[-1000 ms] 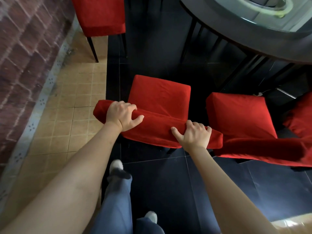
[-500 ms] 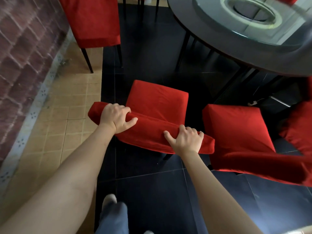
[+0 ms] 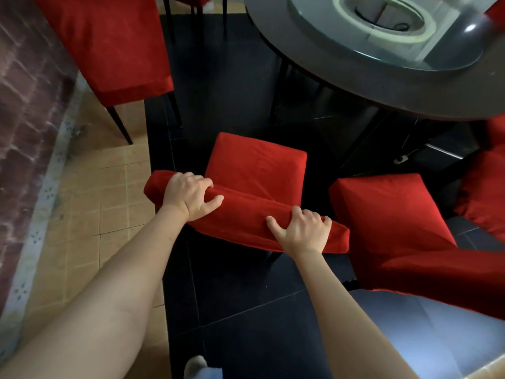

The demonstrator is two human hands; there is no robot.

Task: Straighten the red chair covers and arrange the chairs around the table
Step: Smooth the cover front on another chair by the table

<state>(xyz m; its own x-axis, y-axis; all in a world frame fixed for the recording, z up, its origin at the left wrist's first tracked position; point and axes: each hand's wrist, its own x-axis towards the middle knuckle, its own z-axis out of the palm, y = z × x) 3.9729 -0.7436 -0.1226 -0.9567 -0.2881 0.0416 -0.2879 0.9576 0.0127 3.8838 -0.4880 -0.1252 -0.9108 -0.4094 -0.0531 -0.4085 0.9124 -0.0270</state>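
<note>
A red-covered chair [image 3: 257,165] stands in front of me with its seat facing the round dark table [image 3: 382,86]. My left hand [image 3: 188,196] grips the left end of the chair's backrest top, fingers curled over it. My right hand [image 3: 303,231] grips the right end of the same backrest. A second red-covered chair [image 3: 388,214] stands close on the right, its backrest reaching toward the lower right. A third red chair [image 3: 109,47] stands at the upper left, beside the brick wall.
A brick wall [image 3: 24,105] runs along the left, with tan floor tiles [image 3: 90,203] beside it and dark tiles under the table. A glass turntable [image 3: 388,31] sits on the table. More red fabric [image 3: 486,192] shows at the far right. My foot [image 3: 195,365] is at the bottom.
With both hands on its backrest, the chair has moved forward toward the table. More of the table and the upper-left chair have come into view.
</note>
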